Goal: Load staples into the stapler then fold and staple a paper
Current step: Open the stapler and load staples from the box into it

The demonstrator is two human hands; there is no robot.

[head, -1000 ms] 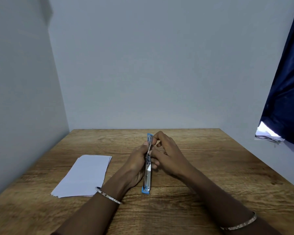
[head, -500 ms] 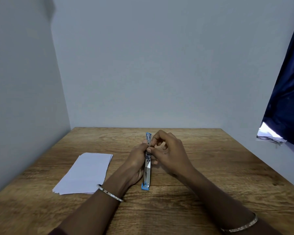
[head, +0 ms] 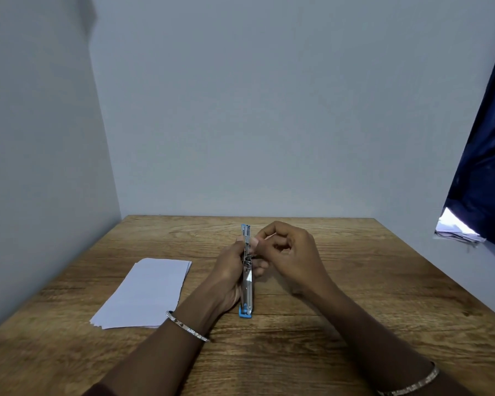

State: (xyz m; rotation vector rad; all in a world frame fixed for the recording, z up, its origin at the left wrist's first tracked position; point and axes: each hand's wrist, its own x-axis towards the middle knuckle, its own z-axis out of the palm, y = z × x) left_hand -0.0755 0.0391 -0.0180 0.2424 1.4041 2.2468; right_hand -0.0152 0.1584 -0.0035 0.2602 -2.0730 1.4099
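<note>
- Stapler (head: 246, 284) sits mid-table, lying lengthwise, opened out flat, its blue near end on the wood and its far end pointing at the back wall
- Left hand (head: 228, 274) wraps the stapler from the left side, fingers curled round the metal channel, thumb up near the far end; it has a firm hold on it
- Right hand (head: 290, 252) is right beside it on the other side, fingers bunched and curled in, thumb and forefinger pinched together at the stapler's middle
- Something thin and pale pokes out between those right fingertips (head: 259, 244); too small to say whether it is a strip of staples
- So the right hand is closed in a pinch, touching or nearly touching the stapler's metal rail; exact contact is hard to make out
- Paper (head: 145, 292), a white stack with slightly fanned edges, lies flat on the table to the left of the hands, apart from them and unfolded
- Table (head: 355, 281) is wood-grained, set into a corner of plain grey walls
- Bangle (head: 187, 327) rides on the left wrist, and a second one shows on the right forearm at the bottom edge
- Dark blue curtain (head: 486, 167) hangs at the far right, with a bright patch of light at its lower hem
</note>
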